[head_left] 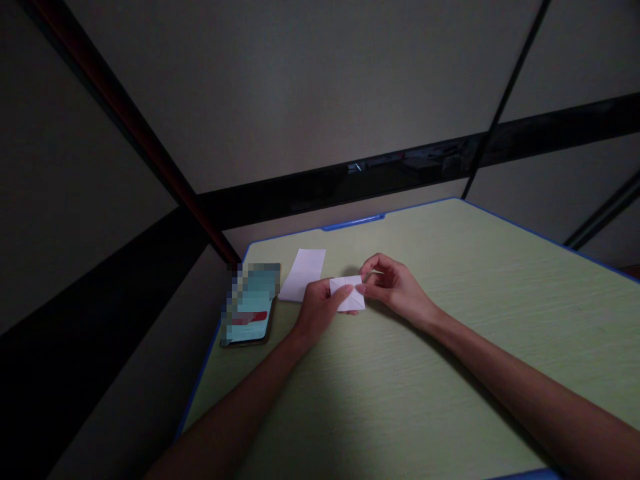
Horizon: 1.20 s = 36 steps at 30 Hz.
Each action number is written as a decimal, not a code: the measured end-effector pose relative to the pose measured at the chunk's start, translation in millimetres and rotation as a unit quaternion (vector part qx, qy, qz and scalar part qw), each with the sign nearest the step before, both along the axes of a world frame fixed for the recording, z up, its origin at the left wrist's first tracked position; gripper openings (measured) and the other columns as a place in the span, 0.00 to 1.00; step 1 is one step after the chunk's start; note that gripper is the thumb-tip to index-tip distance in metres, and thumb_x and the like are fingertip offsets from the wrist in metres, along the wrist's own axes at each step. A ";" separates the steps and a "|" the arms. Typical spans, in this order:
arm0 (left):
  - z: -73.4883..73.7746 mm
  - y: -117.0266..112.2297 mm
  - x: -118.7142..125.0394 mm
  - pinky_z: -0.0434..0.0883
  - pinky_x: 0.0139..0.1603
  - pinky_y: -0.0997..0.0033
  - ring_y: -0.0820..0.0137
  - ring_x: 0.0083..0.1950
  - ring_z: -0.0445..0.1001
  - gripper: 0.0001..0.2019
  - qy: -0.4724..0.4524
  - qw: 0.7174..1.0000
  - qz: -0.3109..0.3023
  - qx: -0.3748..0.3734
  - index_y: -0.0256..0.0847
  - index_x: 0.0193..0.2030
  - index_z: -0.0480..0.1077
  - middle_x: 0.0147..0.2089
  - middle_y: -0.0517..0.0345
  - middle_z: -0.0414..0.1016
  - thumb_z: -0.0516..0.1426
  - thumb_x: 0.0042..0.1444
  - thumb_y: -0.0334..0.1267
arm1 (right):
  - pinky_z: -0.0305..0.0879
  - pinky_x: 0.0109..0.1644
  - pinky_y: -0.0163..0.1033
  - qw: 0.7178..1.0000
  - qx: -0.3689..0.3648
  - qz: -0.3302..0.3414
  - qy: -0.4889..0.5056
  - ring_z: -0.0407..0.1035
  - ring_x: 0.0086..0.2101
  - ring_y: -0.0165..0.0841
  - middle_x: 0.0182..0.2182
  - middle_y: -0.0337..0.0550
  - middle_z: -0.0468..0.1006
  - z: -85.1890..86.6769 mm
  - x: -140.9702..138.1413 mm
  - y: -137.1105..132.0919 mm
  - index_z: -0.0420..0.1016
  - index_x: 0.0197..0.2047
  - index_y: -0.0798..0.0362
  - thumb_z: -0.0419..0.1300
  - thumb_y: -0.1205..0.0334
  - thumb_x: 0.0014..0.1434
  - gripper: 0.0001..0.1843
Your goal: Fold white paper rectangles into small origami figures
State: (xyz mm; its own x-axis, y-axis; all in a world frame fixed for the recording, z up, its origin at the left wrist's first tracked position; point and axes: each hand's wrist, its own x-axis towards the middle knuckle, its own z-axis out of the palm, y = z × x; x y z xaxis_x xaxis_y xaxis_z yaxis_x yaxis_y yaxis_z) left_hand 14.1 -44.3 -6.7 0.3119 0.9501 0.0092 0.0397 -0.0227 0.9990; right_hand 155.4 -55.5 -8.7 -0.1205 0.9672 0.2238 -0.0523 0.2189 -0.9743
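Observation:
A small folded white paper [349,294] with crease lines is held just above the green table [450,320]. My left hand [317,310] grips its left side, thumb on top. Pinching the paper's right edge with thumb and fingers is my right hand [393,283]. Both hands are closed on the paper.
A second flat white paper sheet [303,274] lies on the table behind my left hand. A phone [250,303] with a lit screen sits at the table's left edge. The table has a blue rim [353,222]; a dark beam and walls stand behind it.

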 end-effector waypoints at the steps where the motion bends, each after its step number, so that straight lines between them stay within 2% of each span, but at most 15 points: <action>1: 0.8 -0.5 0.1 0.65 0.20 0.78 0.76 0.19 0.66 0.11 0.004 1.000 0.001 0.001 0.30 0.21 0.70 0.18 0.58 0.71 0.58 0.39 0.40 | 0.47 0.19 0.29 1.000 0.004 -0.004 -0.008 0.52 0.16 0.19 0.15 0.29 0.61 -0.3 0.3 0.3 0.60 0.28 0.55 0.59 0.70 0.41 0.10; 11: -2.3 1.1 0.1 0.64 0.18 0.80 0.78 0.18 0.65 0.10 -0.005 1.000 0.015 -0.001 0.30 0.23 0.70 0.17 0.58 0.70 0.55 0.43 0.38 | 0.46 0.19 0.29 0.998 -0.019 -0.001 -0.053 0.51 0.16 0.20 0.14 0.29 0.60 -2.8 1.9 1.7 0.61 0.27 0.56 0.59 0.68 0.41 0.09; 19: -2.6 1.2 0.0 0.64 0.19 0.79 0.77 0.18 0.66 0.11 -0.002 1.000 -0.013 -0.001 0.30 0.22 0.69 0.16 0.58 0.70 0.54 0.44 0.38 | 0.49 0.21 0.30 0.999 -0.024 0.027 -0.038 0.55 0.17 0.21 0.15 0.32 0.63 -3.5 1.8 1.9 0.63 0.25 0.57 0.59 0.65 0.42 0.08; 26: -5.5 3.5 -2.4 0.66 0.24 0.77 0.75 0.22 0.71 0.11 0.014 0.998 -0.062 -0.013 0.30 0.30 0.71 0.23 0.53 0.74 0.56 0.43 0.37 | 0.50 0.22 0.32 1.000 -0.018 0.009 -0.013 0.56 0.17 0.23 0.15 0.32 0.63 -6.2 2.0 2.3 0.63 0.22 0.56 0.61 0.62 0.41 0.09; 30: -7.9 5.8 -4.1 0.67 0.24 0.76 0.74 0.22 0.71 0.12 0.014 0.998 -0.056 -0.024 0.30 0.32 0.71 0.25 0.52 0.75 0.56 0.42 0.37 | 0.53 0.25 0.33 1.000 0.002 0.003 -0.013 0.59 0.21 0.24 0.20 0.36 0.65 -4.3 2.2 2.0 0.64 0.21 0.56 0.61 0.60 0.41 0.10; 33: -9.6 7.9 -5.8 0.68 0.26 0.76 0.74 0.23 0.72 0.12 -0.001 0.997 -0.066 -0.029 0.30 0.33 0.71 0.26 0.52 0.75 0.56 0.43 0.37 | 0.56 0.29 0.34 0.998 0.053 -0.005 -0.015 0.61 0.25 0.25 0.27 0.39 0.66 -3.1 2.9 2.4 0.67 0.20 0.56 0.62 0.63 0.41 0.08; 36: -11.0 9.7 -7.5 0.69 0.27 0.74 0.74 0.24 0.72 0.12 -0.017 0.996 -0.077 -0.040 0.31 0.33 0.71 0.28 0.51 0.75 0.56 0.43 0.37 | 0.57 0.29 0.34 0.996 0.078 -0.019 -0.031 0.61 0.26 0.25 0.30 0.40 0.66 -3.7 3.8 3.1 0.70 0.20 0.56 0.61 0.66 0.42 0.05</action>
State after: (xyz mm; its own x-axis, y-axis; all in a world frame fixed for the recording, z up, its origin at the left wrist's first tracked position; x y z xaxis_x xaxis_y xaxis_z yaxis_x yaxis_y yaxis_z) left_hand 6.6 -34.6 -17.7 0.4556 0.8886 -0.0525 0.0085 0.0546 0.9985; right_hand 159.2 -52.5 -12.5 -0.1020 0.9253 0.3652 0.0183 0.3688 -0.9293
